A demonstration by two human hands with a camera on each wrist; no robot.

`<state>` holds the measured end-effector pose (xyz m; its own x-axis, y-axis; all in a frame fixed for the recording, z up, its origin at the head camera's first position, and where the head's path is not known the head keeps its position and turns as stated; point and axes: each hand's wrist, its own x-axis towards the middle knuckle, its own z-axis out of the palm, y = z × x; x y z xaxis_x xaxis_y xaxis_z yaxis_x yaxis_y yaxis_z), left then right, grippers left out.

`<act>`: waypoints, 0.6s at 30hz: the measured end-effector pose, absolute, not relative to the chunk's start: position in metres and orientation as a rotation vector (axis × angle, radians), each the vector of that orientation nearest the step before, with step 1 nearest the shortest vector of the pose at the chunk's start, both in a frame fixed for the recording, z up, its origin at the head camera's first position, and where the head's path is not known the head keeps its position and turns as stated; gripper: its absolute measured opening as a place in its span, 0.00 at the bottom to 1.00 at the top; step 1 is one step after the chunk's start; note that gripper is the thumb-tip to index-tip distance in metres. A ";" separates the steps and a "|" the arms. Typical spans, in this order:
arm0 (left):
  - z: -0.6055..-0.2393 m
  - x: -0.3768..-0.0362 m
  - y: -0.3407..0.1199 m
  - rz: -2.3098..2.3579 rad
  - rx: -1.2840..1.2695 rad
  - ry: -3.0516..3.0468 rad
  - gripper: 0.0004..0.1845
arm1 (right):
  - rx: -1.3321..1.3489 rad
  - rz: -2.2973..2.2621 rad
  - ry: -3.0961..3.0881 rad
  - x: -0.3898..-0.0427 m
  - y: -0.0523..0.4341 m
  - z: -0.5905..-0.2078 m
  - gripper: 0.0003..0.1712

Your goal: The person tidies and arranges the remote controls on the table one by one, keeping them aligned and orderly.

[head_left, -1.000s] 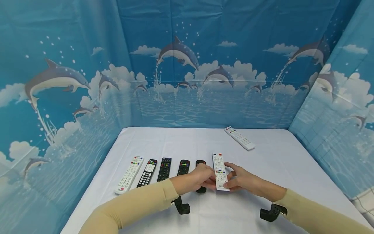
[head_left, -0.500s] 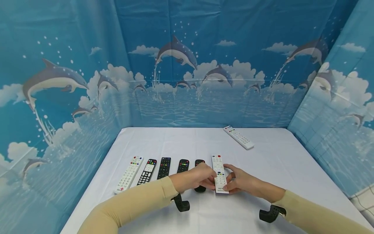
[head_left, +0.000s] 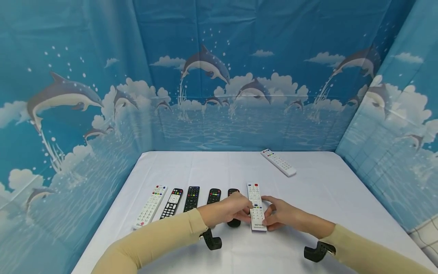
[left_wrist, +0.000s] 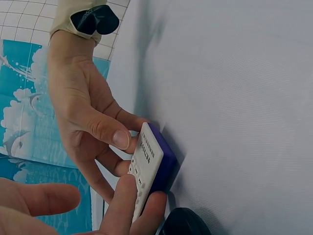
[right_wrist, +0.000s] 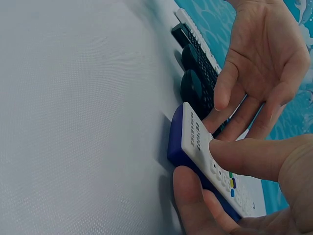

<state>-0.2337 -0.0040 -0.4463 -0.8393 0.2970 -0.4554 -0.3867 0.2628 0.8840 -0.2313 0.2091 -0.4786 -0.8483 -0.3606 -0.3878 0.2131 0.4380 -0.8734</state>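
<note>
A white remote control (head_left: 256, 207) with a blue-purple underside (right_wrist: 179, 142) lies on the white-covered table, its long side pointing away from me. My right hand (head_left: 282, 214) pinches its near right edge, the thumb (right_wrist: 249, 155) on the button face and the fingers against the side. On the left edge, my left hand (head_left: 234, 208) touches the remote with extended fingers, and its thumb (left_wrist: 51, 198) stays apart from it. Partly behind the left hand lies a black remote (head_left: 234, 222) with a rounded end. A second black remote (head_left: 214, 195) is partly covered by the left forearm.
Further left in the row are a black remote (head_left: 192, 198), a black remote with white buttons (head_left: 172, 203) and a white remote (head_left: 150, 206). Another white remote (head_left: 278, 162) lies askew near the table's back edge. A dolphin-print curtain (head_left: 219, 125) encloses the table.
The white remote control has slid slightly toward me, and both hands have stayed on it. The other remotes have kept their places; the head view has shifted a little.
</note>
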 end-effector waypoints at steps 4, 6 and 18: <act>-0.446 -0.234 -0.006 1.623 -0.071 1.989 0.11 | -0.121 -1.428 2.147 -0.231 0.209 -0.478 0.58; -0.446 -0.234 -0.006 1.625 -0.067 1.987 0.11 | -0.129 -1.429 2.144 -0.232 0.209 -0.478 0.58; -0.435 -0.236 -0.012 1.657 -0.032 2.001 0.20 | -0.166 -1.375 2.166 -0.238 0.214 -0.470 0.52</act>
<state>-0.2355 -0.0120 -0.4353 -0.8557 0.3122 -0.4128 -0.3476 0.2444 0.9052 -0.2381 0.2143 -0.4705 -0.8337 -0.3895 -0.3914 0.1887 0.4653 -0.8648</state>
